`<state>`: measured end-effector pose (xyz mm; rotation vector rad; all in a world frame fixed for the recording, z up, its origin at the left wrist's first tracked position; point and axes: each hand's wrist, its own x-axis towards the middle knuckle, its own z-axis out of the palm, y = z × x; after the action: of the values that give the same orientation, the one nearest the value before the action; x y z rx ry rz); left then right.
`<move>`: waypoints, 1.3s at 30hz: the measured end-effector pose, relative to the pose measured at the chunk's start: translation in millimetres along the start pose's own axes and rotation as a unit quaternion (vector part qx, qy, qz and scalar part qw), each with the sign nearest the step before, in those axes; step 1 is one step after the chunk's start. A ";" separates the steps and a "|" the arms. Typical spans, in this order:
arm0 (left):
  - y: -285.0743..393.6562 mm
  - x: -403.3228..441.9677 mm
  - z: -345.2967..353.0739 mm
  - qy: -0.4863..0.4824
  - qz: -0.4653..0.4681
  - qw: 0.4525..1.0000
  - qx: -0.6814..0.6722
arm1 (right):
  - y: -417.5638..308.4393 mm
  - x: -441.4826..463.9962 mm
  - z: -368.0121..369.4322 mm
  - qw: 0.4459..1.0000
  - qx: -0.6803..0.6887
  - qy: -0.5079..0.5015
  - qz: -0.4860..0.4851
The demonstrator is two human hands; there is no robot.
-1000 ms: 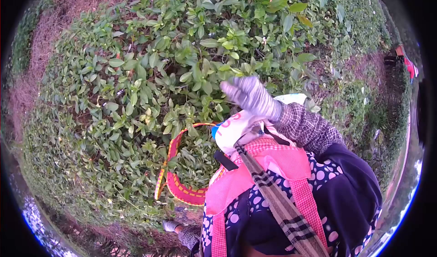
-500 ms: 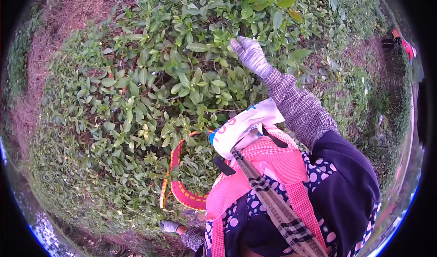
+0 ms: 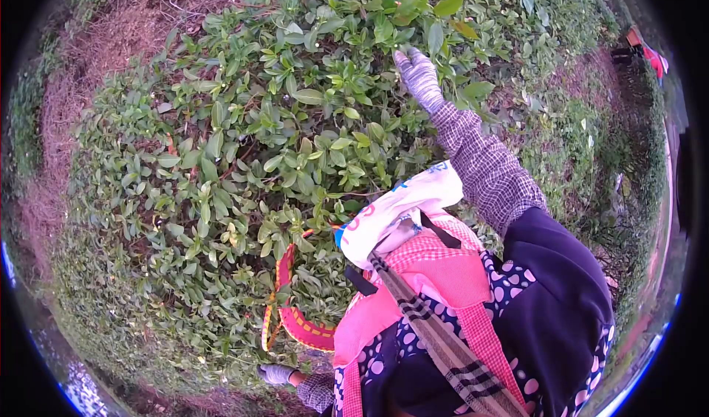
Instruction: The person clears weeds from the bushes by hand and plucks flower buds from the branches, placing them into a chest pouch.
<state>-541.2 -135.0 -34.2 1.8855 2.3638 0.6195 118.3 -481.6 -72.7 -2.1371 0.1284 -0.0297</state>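
My right hand (image 3: 419, 82), in a grey-striped knit glove, reaches into the upper part of a leafy green bush (image 3: 310, 147). Its fingers look drawn together at the leaf tips; whatever lies between them is too small to make out. Small pale buds dot the foliage around it. Far below, my left hand (image 3: 276, 373), gloved too, is low beside the bush's near edge, its fingers too small to read. Against my chest hangs a white printed plastic bag (image 3: 399, 210) above pink checked cloth (image 3: 443, 273).
A curved red band with yellow marks (image 3: 306, 331) lies against the bush by my waist. Dry brown ground (image 3: 122, 29) shows at upper left. Something red (image 3: 654, 61) stands at the far right edge. More low greenery spreads to the right.
My right hand has shifted slightly up and right among the leaves, its fingers closer together. The left hand has barely moved, and the view has shifted a little.
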 end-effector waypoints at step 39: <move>82.7 -18.0 11.4 -0.042 0.050 0.991 -0.119 | -24.9 110.7 34.6 0.966 0.246 -0.010 0.075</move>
<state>-457.0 -134.5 -20.2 1.8930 2.0521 0.7748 232.8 -450.7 -73.6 -1.6273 0.2438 0.0456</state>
